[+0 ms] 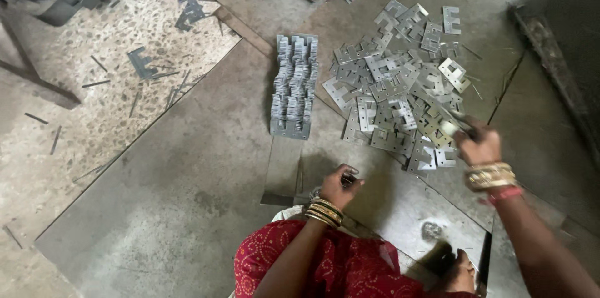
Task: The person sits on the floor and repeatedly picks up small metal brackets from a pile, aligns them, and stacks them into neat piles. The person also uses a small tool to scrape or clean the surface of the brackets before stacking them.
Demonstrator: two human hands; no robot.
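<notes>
**Stack half built, loose pile remains**

While I watch, my left hand clenches a few plates just short of the stack; right of the stack, my right hand grips a plate over the unsorted pile.

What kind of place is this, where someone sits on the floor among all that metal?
Most likely a small metal-stamping workshop. A loose heap of stamped metal plates lies on a steel floor sheet, beside a neat stacked row of plates. Offcut strips litter the speckled floor.
</notes>
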